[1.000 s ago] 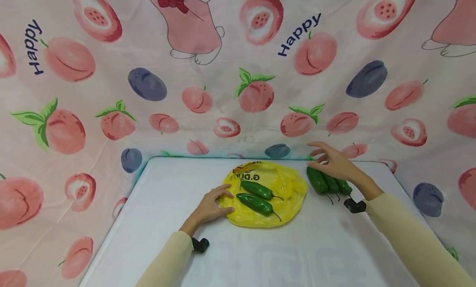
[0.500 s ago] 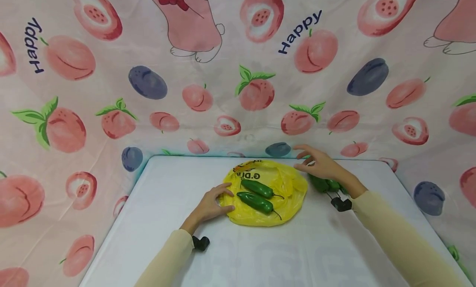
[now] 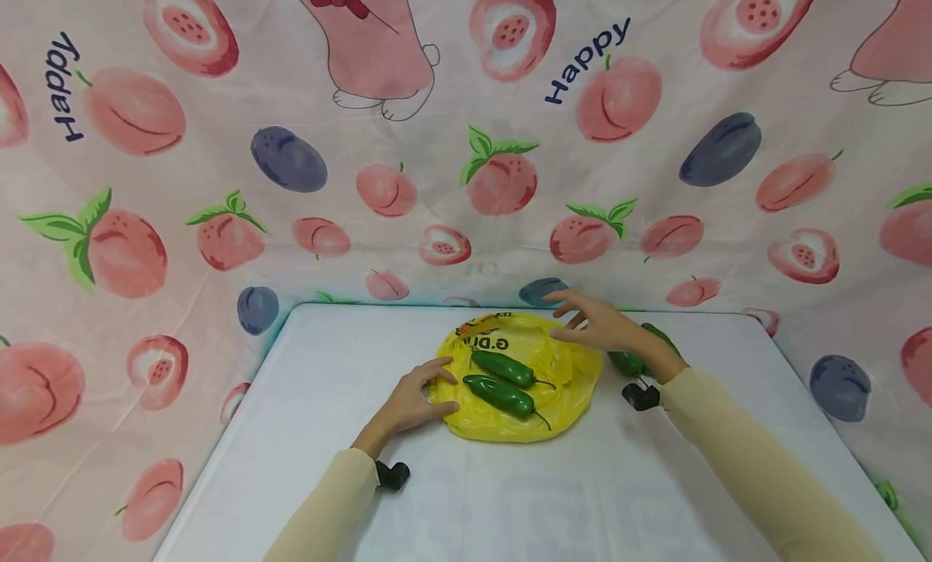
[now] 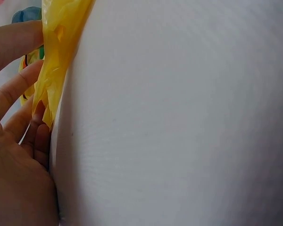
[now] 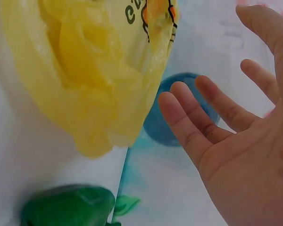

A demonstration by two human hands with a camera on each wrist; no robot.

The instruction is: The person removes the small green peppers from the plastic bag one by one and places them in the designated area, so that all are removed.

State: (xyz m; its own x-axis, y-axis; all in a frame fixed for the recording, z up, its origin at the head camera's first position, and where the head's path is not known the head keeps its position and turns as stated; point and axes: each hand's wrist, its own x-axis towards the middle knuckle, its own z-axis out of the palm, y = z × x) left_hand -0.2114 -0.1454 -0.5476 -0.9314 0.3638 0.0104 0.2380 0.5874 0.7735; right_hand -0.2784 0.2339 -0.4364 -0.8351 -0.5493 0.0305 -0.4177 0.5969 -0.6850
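Observation:
Two green chili peppers (image 3: 502,369) lie side by side on a yellow plastic bag (image 3: 510,428) spread flat on the table. At the bag's left edge, my left hand (image 3: 408,399) touches the plastic with thumb and fingers apart; in the left wrist view the fingertips (image 4: 28,77) meet the bag's edge. My right hand (image 3: 593,326) hovers over the bag's far right part, fingers spread and holding nothing. In the right wrist view that hand (image 5: 245,136) is apart from the bag. More green peppers (image 3: 628,363) lie right of the bag, partly hidden behind the right arm.
A white table (image 3: 320,352) carries everything. A fruit-printed cloth (image 3: 408,247) rises behind its far edge and along both sides. Black wrist cameras (image 3: 393,476) sit at both cuffs.
My right hand has moved left from above the right-hand peppers to over the bag's right part. The left hand, the bag and the two peppers on it have stayed in place.

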